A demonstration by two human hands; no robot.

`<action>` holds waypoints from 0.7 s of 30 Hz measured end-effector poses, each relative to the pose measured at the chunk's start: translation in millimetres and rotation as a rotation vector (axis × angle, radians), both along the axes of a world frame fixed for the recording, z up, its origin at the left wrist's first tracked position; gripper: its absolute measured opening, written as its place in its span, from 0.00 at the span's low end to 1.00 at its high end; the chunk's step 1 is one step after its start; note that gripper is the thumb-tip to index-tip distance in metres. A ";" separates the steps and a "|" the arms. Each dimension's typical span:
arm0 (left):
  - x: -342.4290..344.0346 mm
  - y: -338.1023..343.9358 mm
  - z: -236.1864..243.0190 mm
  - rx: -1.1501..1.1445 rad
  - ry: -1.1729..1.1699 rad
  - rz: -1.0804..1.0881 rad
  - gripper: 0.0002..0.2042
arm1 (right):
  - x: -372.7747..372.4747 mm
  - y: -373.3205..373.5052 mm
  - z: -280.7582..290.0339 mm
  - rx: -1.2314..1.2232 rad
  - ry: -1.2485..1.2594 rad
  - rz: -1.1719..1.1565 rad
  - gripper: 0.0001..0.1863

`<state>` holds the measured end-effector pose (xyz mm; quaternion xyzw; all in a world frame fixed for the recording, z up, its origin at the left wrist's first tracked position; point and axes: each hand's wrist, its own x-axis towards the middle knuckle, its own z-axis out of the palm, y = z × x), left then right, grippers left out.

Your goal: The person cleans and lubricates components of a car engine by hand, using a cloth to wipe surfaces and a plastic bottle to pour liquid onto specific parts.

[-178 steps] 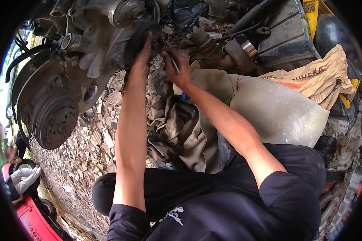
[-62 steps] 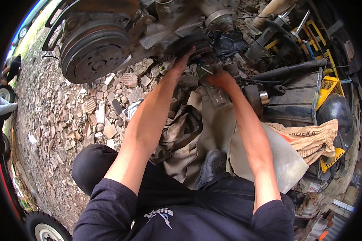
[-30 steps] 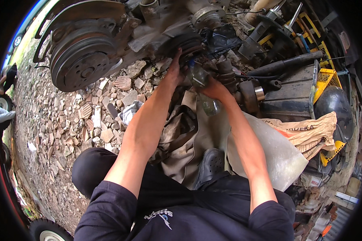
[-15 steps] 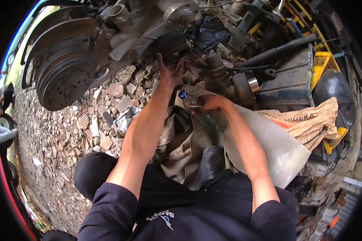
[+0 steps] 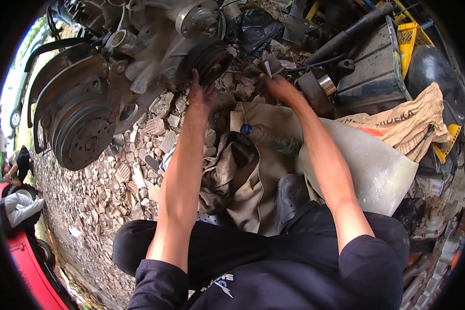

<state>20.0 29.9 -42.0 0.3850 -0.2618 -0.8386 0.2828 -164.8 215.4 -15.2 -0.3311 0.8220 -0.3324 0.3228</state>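
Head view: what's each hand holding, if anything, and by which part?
Right hand: seemingly a slim pale piece, gripped part unclear. Left hand: by the dark drum, hold unclear.

L hand (image 5: 200,97) at dk disc (image 5: 207,59), R hand (image 5: 280,88) nr metal cyl (image 5: 316,93), btl (image 5: 275,138) on mat (image 5: 266,114).

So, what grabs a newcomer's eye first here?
Probably the big metal disc at upper left, beside the rubble. Next, the left hand by a dark round part at top centre, with the right hand to its right. Then the blue-capped bottle lying on the beige sheet, near the middle.
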 end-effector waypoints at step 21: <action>-25.9 -15.8 22.8 -0.349 -0.335 -0.260 0.45 | 79.0 -84.8 -88.9 -0.926 0.660 -0.009 0.09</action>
